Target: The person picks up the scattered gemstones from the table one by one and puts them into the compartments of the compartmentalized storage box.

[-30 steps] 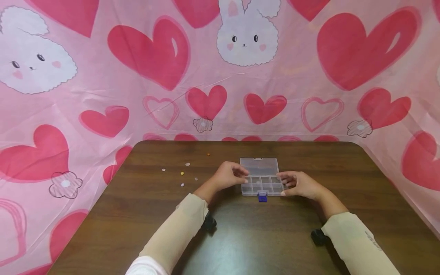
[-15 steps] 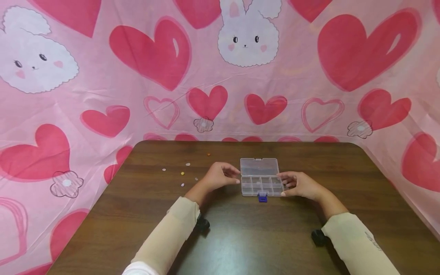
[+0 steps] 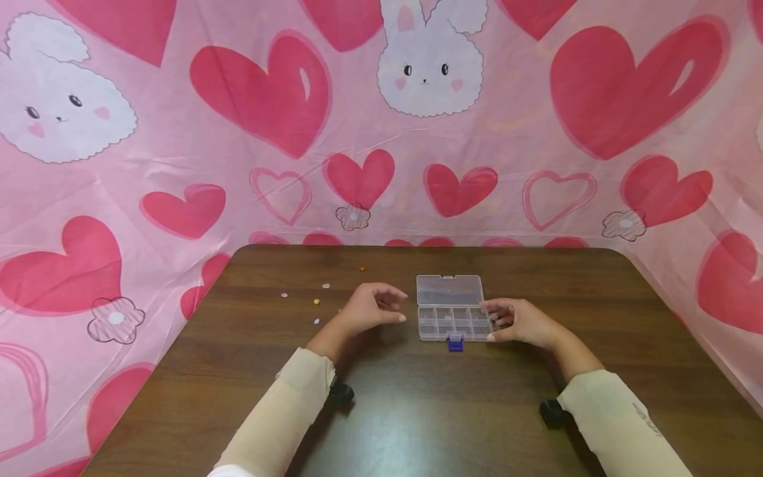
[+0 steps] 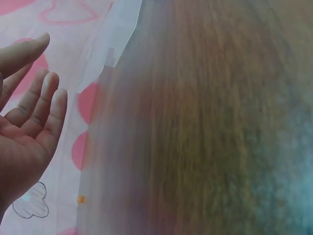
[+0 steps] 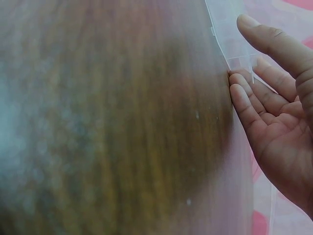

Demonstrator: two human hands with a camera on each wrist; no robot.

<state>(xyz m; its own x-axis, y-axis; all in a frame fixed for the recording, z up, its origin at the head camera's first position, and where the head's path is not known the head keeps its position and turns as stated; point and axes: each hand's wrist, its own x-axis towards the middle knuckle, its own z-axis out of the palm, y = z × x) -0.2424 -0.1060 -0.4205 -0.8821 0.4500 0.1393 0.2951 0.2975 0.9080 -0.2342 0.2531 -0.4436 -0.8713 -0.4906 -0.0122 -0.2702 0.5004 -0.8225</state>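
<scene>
A clear plastic compartment box [image 3: 446, 334] lies on the table, its lid [image 3: 450, 290] folded back and a blue latch [image 3: 456, 344] hanging in front. A small pale piece shows faintly in one back compartment. My right hand [image 3: 524, 322] holds the box's right end, thumb near the front corner and fingers near the back one; the right wrist view shows the box corner [image 5: 239, 62] between them. Left of the box, my left hand [image 3: 369, 308] hovers apart from it, fingers loosely bent and nothing in them. The left wrist view shows that palm [image 4: 22, 156] bare.
On the table [image 3: 381, 391], left of my left hand, lie several small pieces: a yellow one [image 3: 316, 301], an orange one [image 3: 361, 269] farther back, and white ones such as a white piece [image 3: 326, 286]. A pink cloth [image 3: 357, 132] with hearts and rabbits hangs behind the table.
My left hand has moved away from the box's left end toward the left, now partly covering one small pale piece. The right hand and the box have stayed in place.
</scene>
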